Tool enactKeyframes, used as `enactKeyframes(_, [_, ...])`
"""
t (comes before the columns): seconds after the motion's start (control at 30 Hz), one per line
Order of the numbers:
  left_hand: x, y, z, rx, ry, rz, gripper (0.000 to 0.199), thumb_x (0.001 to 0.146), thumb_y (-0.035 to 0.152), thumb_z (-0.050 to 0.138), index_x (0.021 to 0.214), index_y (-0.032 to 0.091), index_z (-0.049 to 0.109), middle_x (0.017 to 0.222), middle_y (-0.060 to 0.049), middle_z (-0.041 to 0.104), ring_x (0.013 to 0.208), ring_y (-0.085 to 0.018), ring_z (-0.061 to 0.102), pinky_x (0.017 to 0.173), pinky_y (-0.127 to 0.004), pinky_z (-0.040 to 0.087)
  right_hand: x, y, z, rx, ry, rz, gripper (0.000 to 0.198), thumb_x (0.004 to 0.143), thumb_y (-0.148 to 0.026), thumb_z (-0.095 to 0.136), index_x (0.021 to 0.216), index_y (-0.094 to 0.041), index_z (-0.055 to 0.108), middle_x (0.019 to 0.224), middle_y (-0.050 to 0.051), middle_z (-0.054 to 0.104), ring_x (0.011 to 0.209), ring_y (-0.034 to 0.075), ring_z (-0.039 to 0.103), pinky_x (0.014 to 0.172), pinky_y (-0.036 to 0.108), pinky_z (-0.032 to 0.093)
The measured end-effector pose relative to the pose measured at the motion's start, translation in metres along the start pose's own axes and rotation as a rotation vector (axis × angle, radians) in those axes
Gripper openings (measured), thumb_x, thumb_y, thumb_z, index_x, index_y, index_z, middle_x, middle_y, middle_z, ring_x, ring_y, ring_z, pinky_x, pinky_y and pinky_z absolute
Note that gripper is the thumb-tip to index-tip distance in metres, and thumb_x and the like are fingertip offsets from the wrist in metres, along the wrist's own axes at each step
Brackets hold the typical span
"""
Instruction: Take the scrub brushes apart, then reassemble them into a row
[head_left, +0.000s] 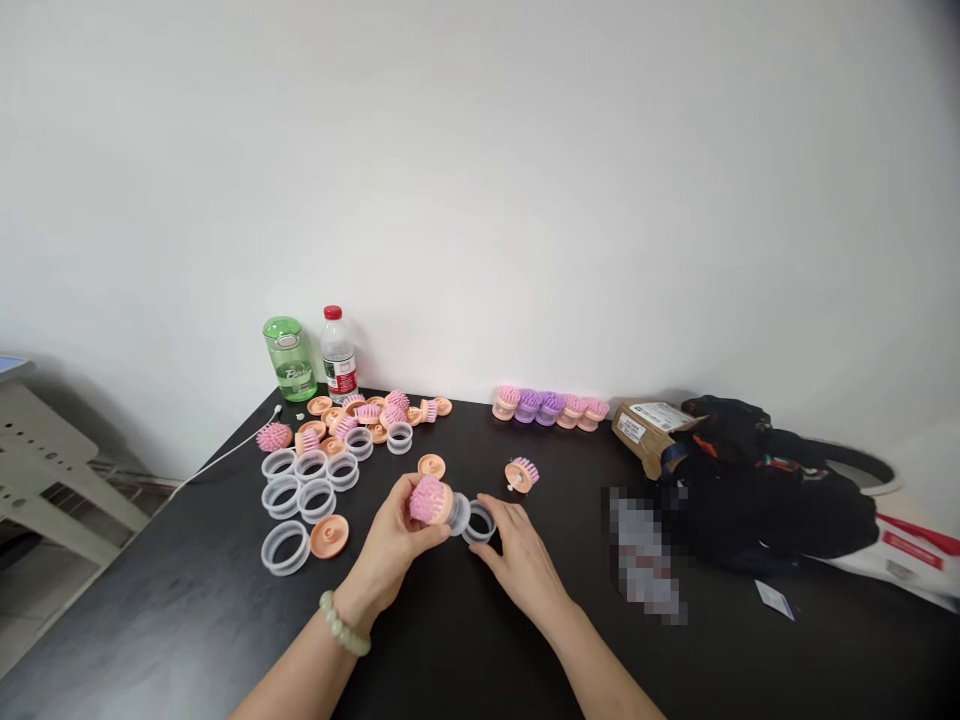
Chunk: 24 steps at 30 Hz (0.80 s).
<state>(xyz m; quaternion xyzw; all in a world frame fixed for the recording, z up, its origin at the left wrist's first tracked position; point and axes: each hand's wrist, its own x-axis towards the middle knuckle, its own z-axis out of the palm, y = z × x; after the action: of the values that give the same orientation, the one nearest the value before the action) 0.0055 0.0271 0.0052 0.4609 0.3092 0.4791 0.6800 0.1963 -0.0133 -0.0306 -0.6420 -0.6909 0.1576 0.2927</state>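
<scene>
My left hand, with a beaded bracelet on its wrist, grips a round scrub brush with pink bristles and a peach body. A translucent part sits at the brush's underside. My right hand pinches a clear plastic ring between thumb and fingers, close beside that part; whether the two touch I cannot tell. Just beyond my hands lie a peach disc cap and a tilted pink-bristled brush head with a small white piece under it.
Several clear rings and a peach cap lie on the left. Behind them are piled brush heads. A green bottle and water bottle stand by the wall. Brushes line the back; a cardboard box and black bag sit right.
</scene>
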Motion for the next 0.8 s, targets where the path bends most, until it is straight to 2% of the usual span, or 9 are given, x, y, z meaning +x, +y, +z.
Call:
enactKeyframes(0.13, [-0.001, 0.001, 0.001, -0.04, -0.009, -0.038, 0.048, 0.062, 0.023, 0.088, 0.103, 0.019, 0.061, 0.095, -0.002, 0.066, 0.089, -0.017, 0.059, 0.083, -0.028, 0.044, -0.001, 0.003, 0.001, 0.019, 0.027, 0.0, 0.053, 0.078, -0.01, 0.066, 0.129, -0.023, 0.056, 0.121, 0.01, 0.066, 0.116, 0.03, 0.06, 0.099, 0.049, 0.052])
enactKeyframes(0.2, [-0.001, 0.003, 0.0, -0.05, 0.035, -0.044, 0.048, 0.063, 0.025, 0.088, 0.102, 0.018, 0.061, 0.095, -0.003, 0.067, 0.09, -0.017, 0.059, 0.083, -0.028, 0.044, -0.002, 0.005, 0.001, 0.037, 0.028, -0.004, 0.057, 0.077, -0.012, 0.068, 0.131, -0.023, 0.055, 0.124, 0.01, 0.065, 0.118, 0.031, 0.059, 0.1, 0.049, 0.052])
enactKeyframes(0.27, [0.002, 0.006, -0.003, -0.063, 0.134, -0.016, 0.049, 0.063, 0.028, 0.088, 0.103, 0.018, 0.061, 0.096, -0.003, 0.067, 0.091, -0.017, 0.059, 0.083, -0.029, 0.044, -0.001, 0.007, 0.0, 0.059, 0.041, -0.009, 0.053, 0.08, -0.018, 0.068, 0.131, -0.023, 0.055, 0.125, 0.01, 0.064, 0.118, 0.03, 0.059, 0.099, 0.049, 0.052])
enactKeyframes(0.37, [0.008, 0.011, -0.011, -0.079, 0.335, 0.098, 0.051, 0.061, 0.029, 0.089, 0.102, 0.019, 0.06, 0.098, -0.001, 0.065, 0.094, -0.017, 0.058, 0.085, -0.029, 0.043, 0.006, 0.005, -0.005, 0.06, 0.089, -0.023, 0.038, 0.09, -0.028, 0.06, 0.127, -0.021, 0.057, 0.122, 0.012, 0.065, 0.116, 0.03, 0.06, 0.096, 0.048, 0.053])
enactKeyframes(0.47, [0.013, 0.015, -0.018, -0.079, 0.459, 0.216, 0.052, 0.06, 0.03, 0.089, 0.101, 0.021, 0.058, 0.101, 0.0, 0.063, 0.097, -0.017, 0.057, 0.088, -0.029, 0.042, 0.023, -0.003, -0.011, 0.002, 0.05, -0.076, 0.038, 0.093, -0.025, 0.057, 0.129, -0.017, 0.055, 0.126, 0.015, 0.063, 0.119, 0.031, 0.057, 0.099, 0.05, 0.05])
enactKeyframes(0.57, [0.014, 0.017, -0.02, -0.068, 0.475, 0.268, 0.051, 0.063, 0.03, 0.087, 0.103, 0.023, 0.057, 0.1, 0.002, 0.062, 0.097, -0.016, 0.056, 0.088, -0.029, 0.041, 0.051, -0.017, -0.011, -0.031, -0.036, -0.146, 0.043, 0.087, -0.019, 0.065, 0.129, -0.018, 0.057, 0.131, 0.013, 0.062, 0.121, 0.032, 0.054, 0.103, 0.05, 0.046])
enactKeyframes(0.7, [0.013, 0.014, -0.019, -0.08, 0.452, 0.255, 0.051, 0.061, 0.028, 0.088, 0.101, 0.022, 0.056, 0.099, 0.002, 0.062, 0.096, -0.016, 0.056, 0.088, -0.029, 0.041, 0.092, -0.031, 0.006, -0.032, -0.14, -0.237, 0.044, 0.079, -0.009, 0.071, 0.121, -0.02, 0.063, 0.126, 0.009, 0.065, 0.115, 0.029, 0.056, 0.1, 0.044, 0.046])
enactKeyframes(0.8, [0.013, 0.013, -0.019, -0.104, 0.439, 0.226, 0.053, 0.061, 0.029, 0.089, 0.102, 0.021, 0.057, 0.1, 0.001, 0.063, 0.097, -0.016, 0.057, 0.09, -0.03, 0.042, 0.112, -0.036, 0.024, -0.014, -0.208, -0.288, 0.036, 0.072, 0.002, 0.068, 0.101, -0.02, 0.071, 0.115, 0.007, 0.069, 0.108, 0.027, 0.058, 0.094, 0.04, 0.048])
